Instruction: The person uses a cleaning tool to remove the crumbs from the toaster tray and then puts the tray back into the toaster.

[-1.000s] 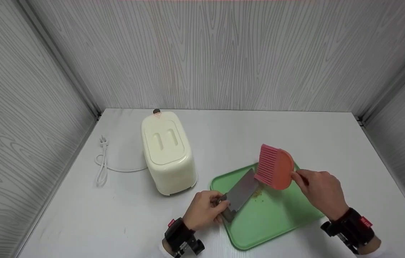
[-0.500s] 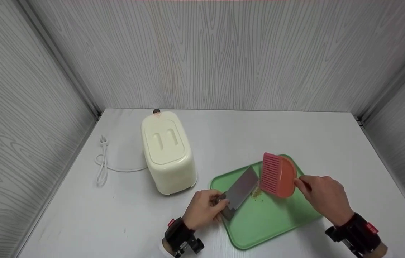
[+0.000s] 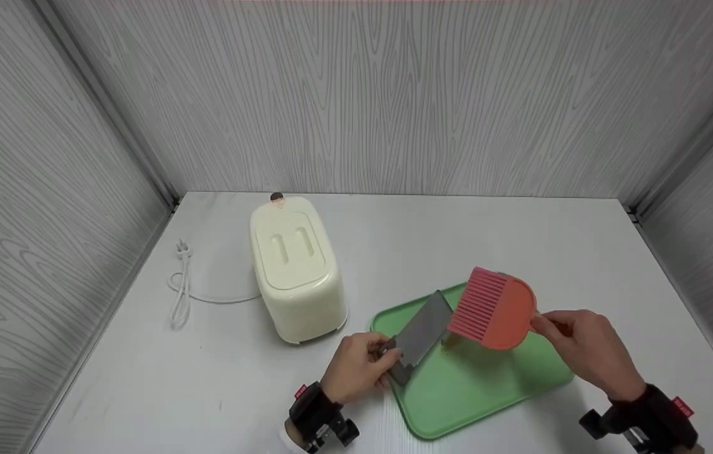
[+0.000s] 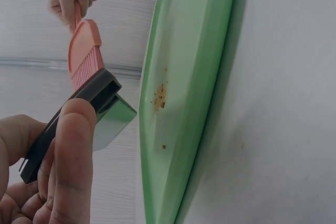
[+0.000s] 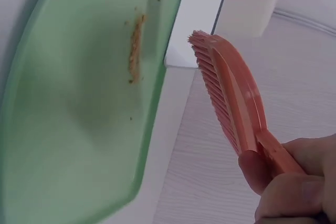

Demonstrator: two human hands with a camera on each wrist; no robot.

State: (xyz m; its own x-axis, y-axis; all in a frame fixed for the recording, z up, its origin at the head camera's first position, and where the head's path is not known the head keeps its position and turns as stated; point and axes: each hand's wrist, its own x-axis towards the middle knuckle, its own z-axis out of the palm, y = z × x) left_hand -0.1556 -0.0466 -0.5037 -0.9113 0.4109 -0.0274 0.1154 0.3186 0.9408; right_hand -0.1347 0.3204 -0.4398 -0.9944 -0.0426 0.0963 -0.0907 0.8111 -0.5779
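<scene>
My left hand [image 3: 356, 369] grips the dark end of a flat metal crumb tray [image 3: 421, 329], thumb on top. In the left wrist view its dark handle [image 4: 94, 93] sits between thumb and fingers. My right hand [image 3: 590, 350] pinches the thin handle of an orange-pink hand brush [image 3: 505, 315]. The brush's bristles [image 5: 212, 87] point toward the crumb tray and overlap its far end in the right wrist view. Both are held over a green serving tray [image 3: 457, 403]. Brown crumbs [image 5: 135, 51] lie on the green tray below them.
A cream toaster [image 3: 296, 271] with two slot shapes on its top stands left of the green tray. Its white cord and plug [image 3: 183, 277] lie coiled farther left on the white table [image 3: 142, 378]. Wood-grain panels [image 3: 363, 94] enclose the back and sides.
The right hand and brush have shifted right and somewhat nearer, and the brush has turned its flat face upward. The left hand stays in place; the crumb tray has tilted slightly.
</scene>
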